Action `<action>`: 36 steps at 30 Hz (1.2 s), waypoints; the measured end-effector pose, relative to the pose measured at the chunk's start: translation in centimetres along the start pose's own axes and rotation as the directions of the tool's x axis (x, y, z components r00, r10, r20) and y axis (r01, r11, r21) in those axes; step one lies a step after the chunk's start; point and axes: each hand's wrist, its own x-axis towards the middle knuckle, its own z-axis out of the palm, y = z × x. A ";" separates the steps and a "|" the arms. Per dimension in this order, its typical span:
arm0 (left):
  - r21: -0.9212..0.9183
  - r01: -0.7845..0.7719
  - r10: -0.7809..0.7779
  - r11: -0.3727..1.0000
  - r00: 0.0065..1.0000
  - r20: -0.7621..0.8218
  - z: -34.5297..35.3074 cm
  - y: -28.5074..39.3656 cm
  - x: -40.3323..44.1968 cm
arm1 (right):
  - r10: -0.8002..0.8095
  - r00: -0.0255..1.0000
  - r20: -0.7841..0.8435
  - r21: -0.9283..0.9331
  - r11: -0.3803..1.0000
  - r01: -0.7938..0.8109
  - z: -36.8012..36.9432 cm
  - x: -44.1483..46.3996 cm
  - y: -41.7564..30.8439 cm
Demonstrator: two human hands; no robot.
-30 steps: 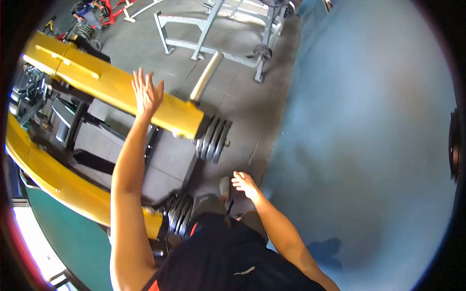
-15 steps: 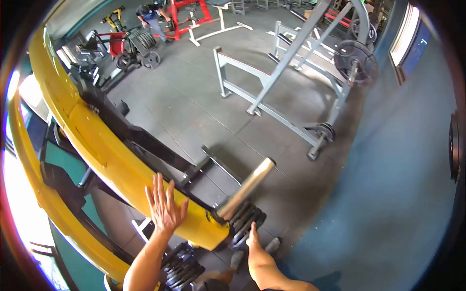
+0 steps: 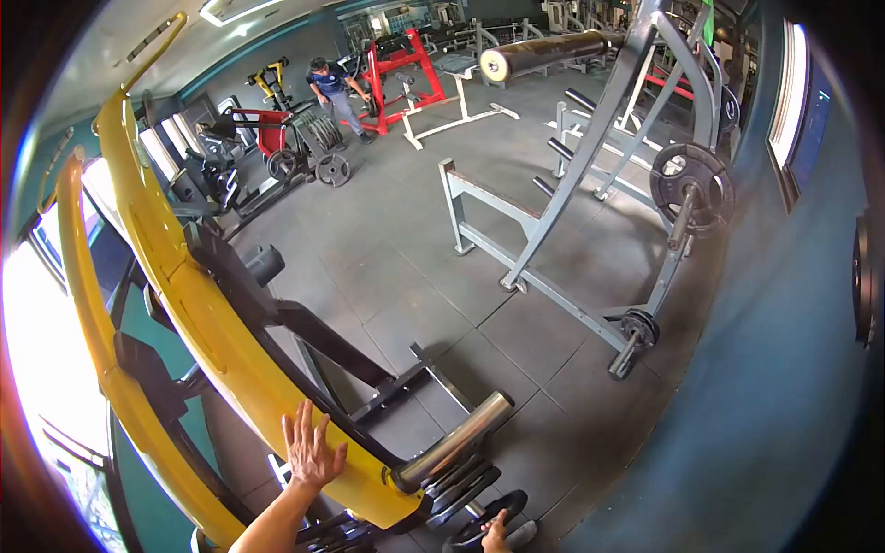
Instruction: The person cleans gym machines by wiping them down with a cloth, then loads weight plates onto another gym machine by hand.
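Observation:
My left hand (image 3: 313, 453) lies flat, fingers spread, against the lower part of a curved yellow machine arm (image 3: 235, 359). A bare metal sleeve (image 3: 456, 444) sticks out from that arm's lower end. Under it, several black weight plates (image 3: 464, 486) hang in a stack on a storage peg. At the bottom edge my right hand (image 3: 496, 532) is closed on the rim of a black weight plate (image 3: 513, 504) that stands apart from the stack. Part of this hand and of the plate is cut off by the frame.
A grey bench press rack (image 3: 553, 249) with a weight plate (image 3: 691, 187) on it stands at right, by the blue wall (image 3: 765, 369). Another person (image 3: 336, 97) bends beside a red machine (image 3: 406, 83) at the back. Black frame bars (image 3: 406, 392) lie low ahead.
The view has tilted up, so things sit lower. My right hand has gone from beside the stack to a plate now set apart from it. My left hand stays on the yellow arm.

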 end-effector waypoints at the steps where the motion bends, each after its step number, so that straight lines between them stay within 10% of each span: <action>1: 0.011 -0.009 0.009 1.000 1.000 -0.006 -0.1 0.0 0.3 | 0.000 1.000 -0.007 -0.007 1.000 0.000 -1.3 -0.1 -0.5; 12: -0.035 0.061 -0.062 0.998 0.998 -0.027 -0.8 0.3 -0.1 | -0.084 0.993 -0.086 -0.393 0.918 0.044 -15.8 -5.8 -14.0; 20: -0.062 0.106 -0.109 0.992 0.993 -0.040 -0.7 0.0 0.0 | -0.281 0.919 0.278 -0.860 0.353 0.368 -11.3 -26.5 -33.1; 29: -0.135 0.185 -0.194 0.974 0.979 -0.058 -1.1 0.5 0.5 | -0.262 0.660 0.705 -0.618 0.230 0.752 1.9 -38.8 -46.5; 32: -0.318 0.339 -0.412 0.886 0.888 -0.203 0.0 4.2 3.1 | -0.232 0.638 0.734 -0.612 0.181 0.770 8.2 -41.5 -48.4; 36: -0.845 0.399 -0.463 0.357 0.861 0.210 6.4 13.7 13.6 | -0.135 0.579 0.804 -0.558 0.165 0.813 14.4 -42.0 -50.6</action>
